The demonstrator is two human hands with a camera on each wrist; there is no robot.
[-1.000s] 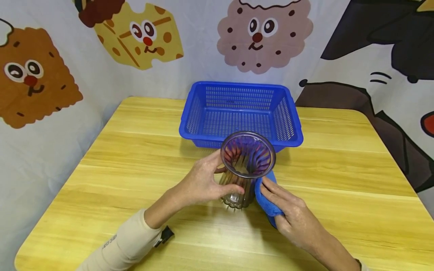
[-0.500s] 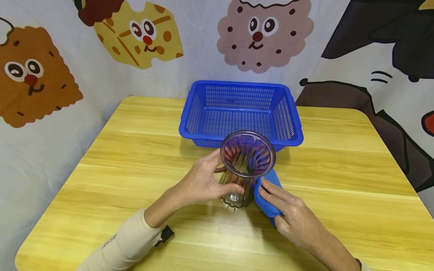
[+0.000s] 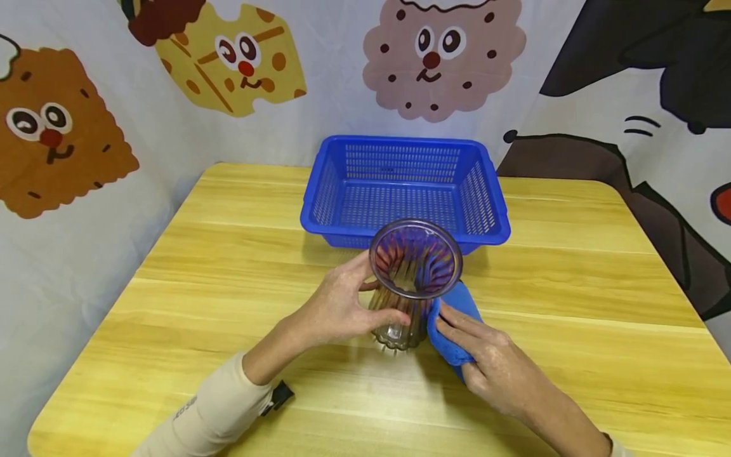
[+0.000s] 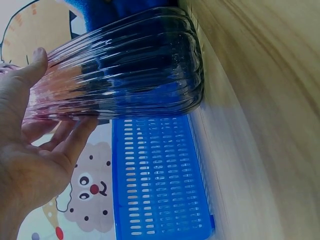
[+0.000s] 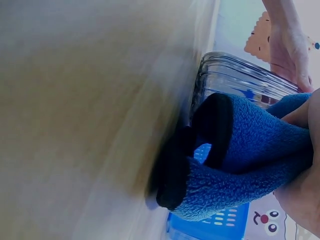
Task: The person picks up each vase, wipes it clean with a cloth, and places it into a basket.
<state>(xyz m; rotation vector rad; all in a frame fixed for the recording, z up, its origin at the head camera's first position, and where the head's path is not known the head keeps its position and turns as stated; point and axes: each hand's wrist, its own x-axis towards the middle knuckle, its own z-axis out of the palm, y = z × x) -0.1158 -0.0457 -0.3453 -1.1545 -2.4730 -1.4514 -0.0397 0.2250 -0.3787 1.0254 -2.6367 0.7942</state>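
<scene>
No text is showing legibly: dark lettering (image 3: 184, 408) is running along the sleeve (image 3: 219, 397) behind the left hand (image 3: 339, 301), appearing too small and blurred for reading.

Basket (image 3: 400, 202) behind vase (image 3: 412, 293), cloth (image 3: 442, 346) at right

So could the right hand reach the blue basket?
Probably yes: the right hand looks close enough, and the glass vase is to its left, leaving the right end of the blue basket unblocked. But it holds a cloth, which may get in the way.
</scene>
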